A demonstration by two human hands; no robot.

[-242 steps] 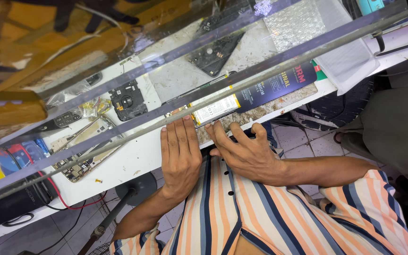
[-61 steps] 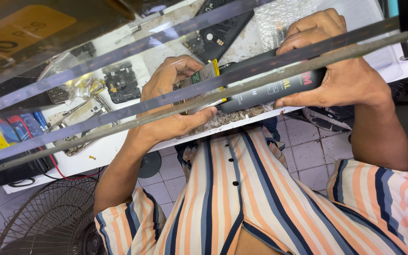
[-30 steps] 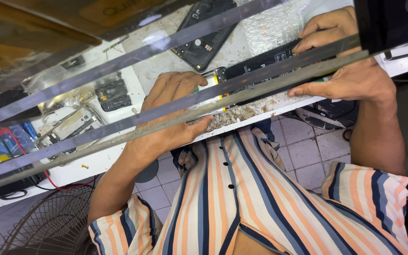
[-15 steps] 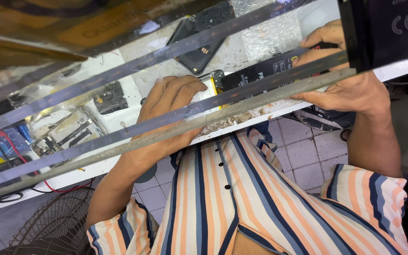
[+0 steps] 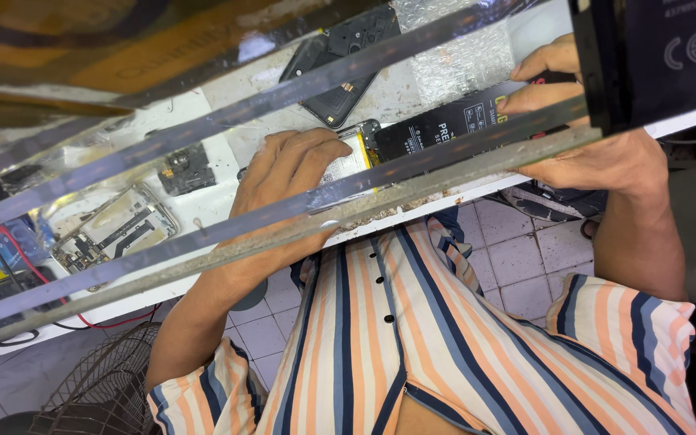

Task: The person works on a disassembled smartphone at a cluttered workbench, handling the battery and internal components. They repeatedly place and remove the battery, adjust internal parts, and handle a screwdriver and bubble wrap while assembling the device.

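- Nearest of all, the person's striped shirt (image 5: 445,338), orange, white and blue, fills the bottom of the head view, with a tiled floor (image 5: 517,258) to the right of it and a wire fan guard (image 5: 90,387) at the lower left.
- Next out, a grey metal bar (image 5: 412,181) and clear glass strips cross the whole scene on a slant, lower at the left and higher at the right, and they cut across both hands.
- Left hand (image 5: 283,181): it lies palm down on the white bench (image 5: 211,153), fingers stretched together and pointing far and right, fingertips touching the near-left end of the open phone (image 5: 437,129). It presses flat and grips nothing.
- The phone lies on the bench between the two hands, its back off and a dark battery showing with a yellow-and-white label at the left end. Its long axis runs from left to right, the right end a little farther away.
- Right hand (image 5: 598,149): fingers curled over the phone's right end, thumb and forefinger pinched at its far edge. A dark panel at the top right hides part of the hand.
- To the left on the bench lie a bare phone frame (image 5: 114,229) and a small black part (image 5: 183,169).
- Farther off, a black back cover (image 5: 336,60) lies tilted, just beside bubble wrap (image 5: 461,60) on its right.
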